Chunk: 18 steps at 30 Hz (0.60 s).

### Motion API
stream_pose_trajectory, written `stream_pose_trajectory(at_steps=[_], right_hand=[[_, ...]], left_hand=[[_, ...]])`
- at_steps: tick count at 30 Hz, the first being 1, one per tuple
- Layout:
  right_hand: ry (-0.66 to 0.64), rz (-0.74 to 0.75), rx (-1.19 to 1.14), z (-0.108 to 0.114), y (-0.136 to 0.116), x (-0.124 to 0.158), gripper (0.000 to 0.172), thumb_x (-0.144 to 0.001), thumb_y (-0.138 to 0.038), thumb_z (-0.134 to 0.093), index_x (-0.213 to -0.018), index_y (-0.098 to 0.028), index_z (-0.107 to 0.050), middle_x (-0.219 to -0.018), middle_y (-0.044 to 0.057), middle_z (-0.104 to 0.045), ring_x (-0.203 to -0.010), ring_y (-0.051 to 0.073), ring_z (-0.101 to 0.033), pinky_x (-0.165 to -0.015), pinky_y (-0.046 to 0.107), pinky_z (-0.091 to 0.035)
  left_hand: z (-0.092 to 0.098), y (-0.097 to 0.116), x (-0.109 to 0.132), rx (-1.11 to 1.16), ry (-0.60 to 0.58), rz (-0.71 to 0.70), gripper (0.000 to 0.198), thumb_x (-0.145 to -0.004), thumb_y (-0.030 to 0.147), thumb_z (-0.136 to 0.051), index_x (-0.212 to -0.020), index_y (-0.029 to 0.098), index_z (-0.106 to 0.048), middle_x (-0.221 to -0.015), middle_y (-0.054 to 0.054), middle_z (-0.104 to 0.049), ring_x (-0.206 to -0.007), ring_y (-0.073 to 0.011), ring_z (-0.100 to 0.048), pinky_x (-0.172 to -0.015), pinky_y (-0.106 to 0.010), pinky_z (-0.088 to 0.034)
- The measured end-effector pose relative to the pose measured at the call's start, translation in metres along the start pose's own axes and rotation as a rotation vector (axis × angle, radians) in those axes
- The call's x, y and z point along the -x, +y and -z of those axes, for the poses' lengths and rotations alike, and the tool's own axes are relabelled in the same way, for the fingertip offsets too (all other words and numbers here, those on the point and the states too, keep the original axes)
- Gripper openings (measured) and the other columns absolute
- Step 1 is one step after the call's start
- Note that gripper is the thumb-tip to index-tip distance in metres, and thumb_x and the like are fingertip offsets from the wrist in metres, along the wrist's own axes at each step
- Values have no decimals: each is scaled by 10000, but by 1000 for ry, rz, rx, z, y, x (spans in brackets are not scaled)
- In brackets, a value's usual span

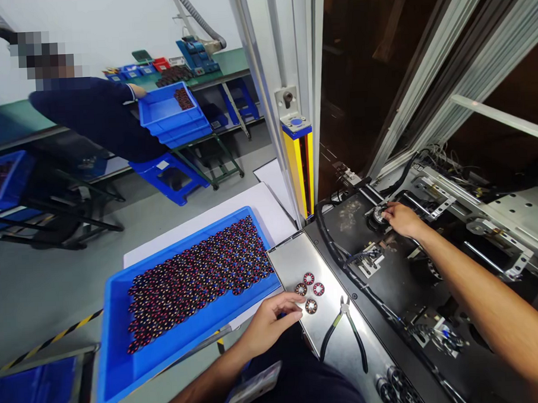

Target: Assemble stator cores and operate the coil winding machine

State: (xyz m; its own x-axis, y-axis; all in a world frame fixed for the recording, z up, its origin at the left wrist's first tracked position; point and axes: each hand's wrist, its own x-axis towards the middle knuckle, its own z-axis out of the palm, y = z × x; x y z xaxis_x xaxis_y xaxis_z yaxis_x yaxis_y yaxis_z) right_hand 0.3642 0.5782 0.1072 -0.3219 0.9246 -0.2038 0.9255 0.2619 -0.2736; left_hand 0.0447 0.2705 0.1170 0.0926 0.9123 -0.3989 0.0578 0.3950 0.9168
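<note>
At the edge of a bare metal tray (293, 254), my left hand (269, 323) is held with fingers curved and thumb apart, nothing seen in it. Its fingertips are beside several small wound motor stators, one of them a copper-and-black stator (311, 306). My right hand (401, 219) reaches into the machine, fingertips pinched at a round grey part (379, 214) on a fixture; its far side is hidden by the fingers. Cutting pliers (345, 308) with dark green-and-black handles lie spread on the tray, right of the stators.
Left of the tray, a large blue bin (107, 351) holds rows of stators. A yellow light-curtain post (298, 170) rises at the machine's edge. Cables (371, 292) and metal fixtures cover the black machine bed. Beyond, a co-worker (100, 114) sits beside stacked blue crates (171, 119).
</note>
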Motion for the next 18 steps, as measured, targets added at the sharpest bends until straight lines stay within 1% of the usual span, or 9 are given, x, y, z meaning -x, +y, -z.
stream_pose_trajectory(at_steps=[8,10,12,14,15,17,18], right_hand=[[40,-46,28,-11,-6,2,220,-931,-334,-583,-1023,-142,-636,-1073,62,-658,-946,174,-642,-846,380,-547],[86,-25,42,-10,-9,6,209,-924,-326,-595,-1005,-140,-641,-1061,57,-665,-946,174,-646,-846,382,-550],[164,17,60,-5,-13,13,189,-914,-310,-611,-982,-137,-648,-1072,58,-671,-986,181,-643,-884,405,-540],[272,77,80,9,-23,27,165,-912,-272,-603,-962,-127,-663,-1104,85,-674,-1055,208,-631,-937,440,-517],[332,114,90,21,-30,38,171,-917,-249,-580,-963,-115,-675,-1128,116,-672,-1096,233,-619,-963,456,-504],[447,204,106,53,-51,71,249,-925,-217,-502,-1009,-85,-695,-1190,183,-653,-1163,282,-589,-1007,462,-482],[499,254,113,73,-64,93,303,-925,-217,-465,-1067,-75,-691,-1239,197,-631,-1191,298,-572,-1034,461,-466]], left_hand=[[-2,-4,0,-15,-9,10,289,-803,296,-682,-1052,149,-671,-967,-89,-748,-887,-209,-680,-855,-340,-489],[-4,-4,0,-20,-17,5,284,-803,284,-676,-1051,145,-672,-982,-94,-746,-894,-210,-680,-855,-338,-492],[-5,-2,0,-32,-27,-6,287,-803,274,-672,-1058,143,-676,-979,-96,-746,-896,-210,-678,-845,-333,-495],[-4,0,2,-51,-32,-20,296,-806,270,-668,-1071,141,-677,-955,-93,-746,-883,-207,-676,-832,-329,-499],[-3,2,4,-63,-32,-27,299,-809,271,-665,-1077,138,-676,-939,-91,-745,-873,-206,-676,-828,-329,-501],[0,3,7,-94,-27,-40,302,-820,270,-655,-1089,134,-672,-915,-88,-741,-858,-203,-674,-829,-334,-505],[1,2,8,-114,-28,-46,302,-827,267,-648,-1094,130,-670,-912,-89,-738,-856,-203,-673,-835,-339,-506]])
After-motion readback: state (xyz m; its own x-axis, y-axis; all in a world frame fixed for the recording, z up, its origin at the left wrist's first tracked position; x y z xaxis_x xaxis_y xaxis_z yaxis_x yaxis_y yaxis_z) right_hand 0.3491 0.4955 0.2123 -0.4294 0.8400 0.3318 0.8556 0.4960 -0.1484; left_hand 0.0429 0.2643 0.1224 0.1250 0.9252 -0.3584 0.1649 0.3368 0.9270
